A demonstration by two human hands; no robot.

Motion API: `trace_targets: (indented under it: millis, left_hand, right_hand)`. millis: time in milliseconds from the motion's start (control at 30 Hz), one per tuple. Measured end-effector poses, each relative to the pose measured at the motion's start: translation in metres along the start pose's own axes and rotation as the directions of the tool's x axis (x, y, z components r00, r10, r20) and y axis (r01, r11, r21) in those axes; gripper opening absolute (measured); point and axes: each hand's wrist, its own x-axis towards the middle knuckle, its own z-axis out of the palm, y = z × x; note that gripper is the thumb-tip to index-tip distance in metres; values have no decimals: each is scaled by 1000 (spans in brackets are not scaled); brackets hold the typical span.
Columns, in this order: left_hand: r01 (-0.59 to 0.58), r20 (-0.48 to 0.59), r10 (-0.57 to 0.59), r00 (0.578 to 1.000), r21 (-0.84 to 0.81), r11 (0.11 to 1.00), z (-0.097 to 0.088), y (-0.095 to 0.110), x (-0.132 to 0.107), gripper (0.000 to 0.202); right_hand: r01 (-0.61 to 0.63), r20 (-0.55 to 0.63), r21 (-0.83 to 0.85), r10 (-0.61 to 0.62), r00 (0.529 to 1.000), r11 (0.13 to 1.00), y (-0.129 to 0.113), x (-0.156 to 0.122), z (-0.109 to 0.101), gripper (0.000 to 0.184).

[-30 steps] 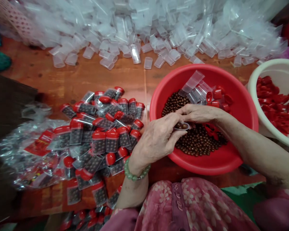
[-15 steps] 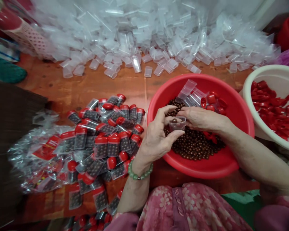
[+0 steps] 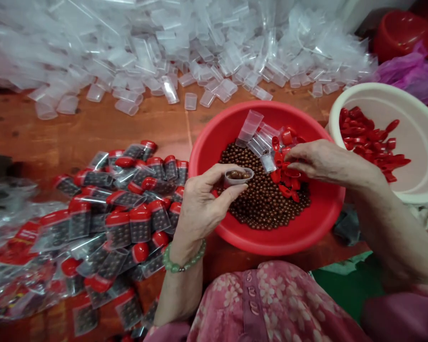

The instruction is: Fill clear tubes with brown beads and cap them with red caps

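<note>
Hands (image 3: 206, 198) (image 3: 326, 159), two; held container (image 3: 237, 181), one

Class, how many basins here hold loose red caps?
2: the red basin, right of centre, and the white basin, at the far right. Others may be hidden.

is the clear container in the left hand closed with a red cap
No, the container in the left hand has an open mouth, with brown balls showing inside.

Centre right: red basin (image 3: 281, 243), smooth plastic, soft sheen; brown beads (image 3: 267, 209) inside, polished-looking. Right: off-white tub (image 3: 419, 142), smooth plastic; red caps (image 3: 365, 135) in it, glossy plastic. Top: heaped containers (image 3: 185, 54), thin clear plastic, shiny. Table (image 3: 128, 123): wood, low gloss. Bottom: floral garment (image 3: 231, 304), matt cloth.
</note>
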Motion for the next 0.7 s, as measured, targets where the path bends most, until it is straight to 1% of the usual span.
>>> trace_targets:
  millis: [33,67,133,200,233,300,400,467,533,600,633,700]
  left_hand:
    - [16,-3,-16,1000,-8,1000,1,0,0,17]
    - [28,-7,-28,1000,-12,1000,2,-1,1,18]
    - [35,-15,-35,999,17,999,4,-2,2,18]
    - [33,-7,-32,999,63,997,5,-4,4,17]
    - [39,5,-39,999,64,997,5,-5,4,16]
    - [70,17,-70,997,10,998,5,-6,5,17]
    - [115,29,-112,993,-97,989,3,-8,6,20]
    - [134,49,-128,991,-146,980,1,-10,7,21]
    - [138,66,-128,990,-173,975,0,-12,8,21]
    - [134,80,-122,989,-168,977,-1,-15,8,23]
    - [128,85,-116,990,-151,980,-1,-16,8,24]
    - [114,93,-105,990,-103,988,-1,-19,8,27]
  right_hand:
    - [7,64,-6,-6,998,1000,0,-1,5,19]
    - [8,99,-34,-5,995,999,0,-1,9,19]
    - [23,131,-123,-7,991,992,-5,0,19,20]
    - [51,144,-232,-17,989,971,-10,3,29,27]
    - [62,145,-282,-21,989,957,-12,5,33,31]
    - [90,138,-346,-45,989,934,-15,8,41,35]
    - [144,116,-367,-108,987,919,-12,10,49,31]
    - [159,77,-342,-140,987,926,-6,11,50,24]
    - [181,-24,-245,-193,981,953,0,10,48,20]
    - [237,-170,-42,-241,956,971,3,8,43,20]
    - [261,-237,92,-234,943,961,3,7,40,20]
    - [252,-319,371,-132,938,894,0,6,35,20]
